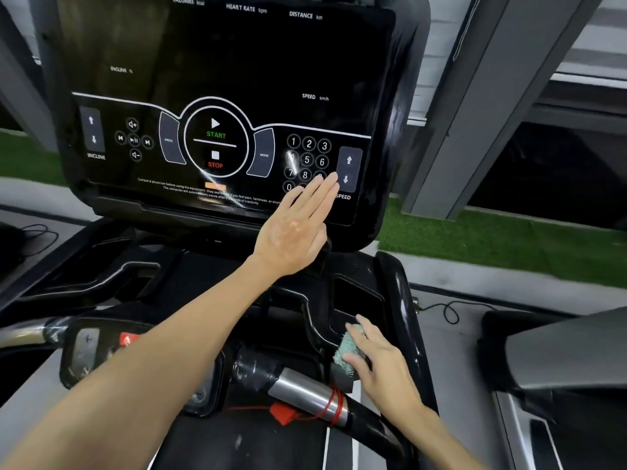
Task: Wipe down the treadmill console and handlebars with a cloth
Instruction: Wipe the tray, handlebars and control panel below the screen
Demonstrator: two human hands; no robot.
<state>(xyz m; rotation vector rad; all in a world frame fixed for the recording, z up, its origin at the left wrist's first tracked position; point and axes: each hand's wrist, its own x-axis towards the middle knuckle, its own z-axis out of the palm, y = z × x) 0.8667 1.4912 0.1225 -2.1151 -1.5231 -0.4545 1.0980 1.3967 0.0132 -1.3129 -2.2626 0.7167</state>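
Observation:
The black treadmill console (217, 79) fills the upper middle, with START and STOP buttons and a number keypad. My left hand (295, 225) lies flat and empty against the lower right of the panel, fingertips by the keypad and the speed arrows. Lower right, my right hand (376, 361) presses a small green cloth (347, 351) onto the black tray edge of the console base. A silver and black handlebar (305, 391) runs below it, with a red safety cord and clip (285, 412) wound round it.
A second handlebar (27, 334) with a control pad sticks out at the left. Another grey machine (559, 351) stands at the right. Cables lie on the grey floor, with green turf and grey pillars behind.

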